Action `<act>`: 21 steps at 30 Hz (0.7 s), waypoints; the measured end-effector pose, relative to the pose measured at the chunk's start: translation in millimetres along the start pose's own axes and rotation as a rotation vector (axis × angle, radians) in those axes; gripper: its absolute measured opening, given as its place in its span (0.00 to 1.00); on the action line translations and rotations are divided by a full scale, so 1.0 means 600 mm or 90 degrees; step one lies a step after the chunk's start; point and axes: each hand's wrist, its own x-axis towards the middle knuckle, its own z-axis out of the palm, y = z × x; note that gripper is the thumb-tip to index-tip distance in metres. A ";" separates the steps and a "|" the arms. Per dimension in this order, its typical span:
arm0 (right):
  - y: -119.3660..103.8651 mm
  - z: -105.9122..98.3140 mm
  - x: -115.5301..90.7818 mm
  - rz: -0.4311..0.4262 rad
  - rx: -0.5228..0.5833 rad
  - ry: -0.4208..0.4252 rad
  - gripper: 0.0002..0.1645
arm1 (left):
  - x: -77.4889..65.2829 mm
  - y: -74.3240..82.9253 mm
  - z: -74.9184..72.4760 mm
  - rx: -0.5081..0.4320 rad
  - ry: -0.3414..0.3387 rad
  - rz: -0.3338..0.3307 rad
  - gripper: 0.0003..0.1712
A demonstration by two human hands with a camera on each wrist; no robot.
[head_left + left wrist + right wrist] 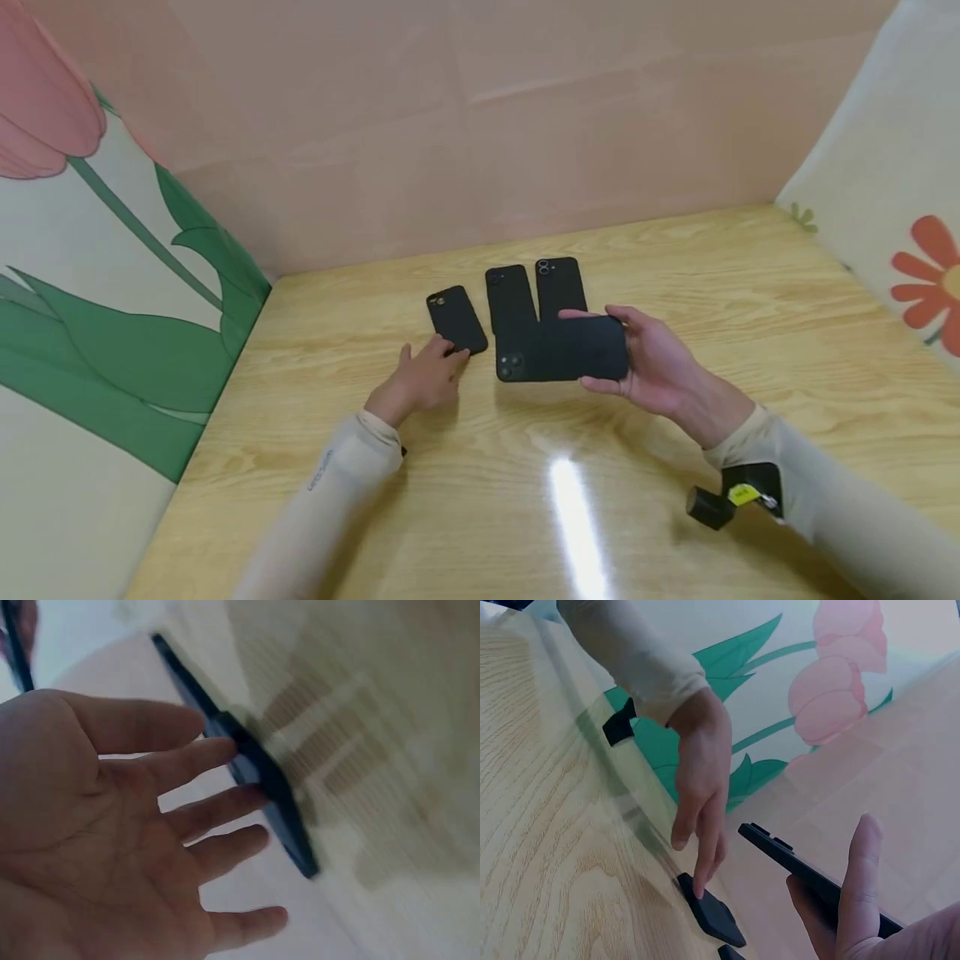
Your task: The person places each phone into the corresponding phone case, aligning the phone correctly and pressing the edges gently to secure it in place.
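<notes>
In the head view my right hand [663, 367] grips a black smartphone [562, 350] by one end, holding it sideways above the table with its camera end to the left. The right wrist view shows that held phone [780, 851] edge-on between thumb and fingers. My left hand [426, 377] reaches to the near end of another black phone [456, 317], which lies flat; its fingertips touch that phone. Seen from the left wrist, the left hand [142, 832] has its fingers nearly straight and spread. Two more black phones [512, 292] [560, 283] lie side by side behind the held one, partly covered by it.
The wood-grain table [300, 400] runs back to a pink cloth wall [465, 150]. Tulip-printed cloth [112, 333] stands on the left, flower-printed cloth [885, 183] on the right. A black device [750, 487] is strapped to my right wrist.
</notes>
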 end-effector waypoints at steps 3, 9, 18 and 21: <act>-0.002 0.000 -0.004 -0.003 0.002 0.003 0.32 | -0.022 0.036 0.008 0.038 0.005 0.033 0.28; -0.005 0.001 -0.010 -0.012 0.008 0.029 0.31 | -0.059 0.102 0.024 0.083 0.025 0.141 0.25; -0.010 -0.004 -0.009 -0.010 0.028 -0.004 0.31 | -0.078 0.108 0.006 -0.091 0.086 0.198 0.23; -0.012 -0.007 -0.011 -0.010 0.035 -0.016 0.31 | -0.063 0.084 0.003 0.016 0.117 0.221 0.34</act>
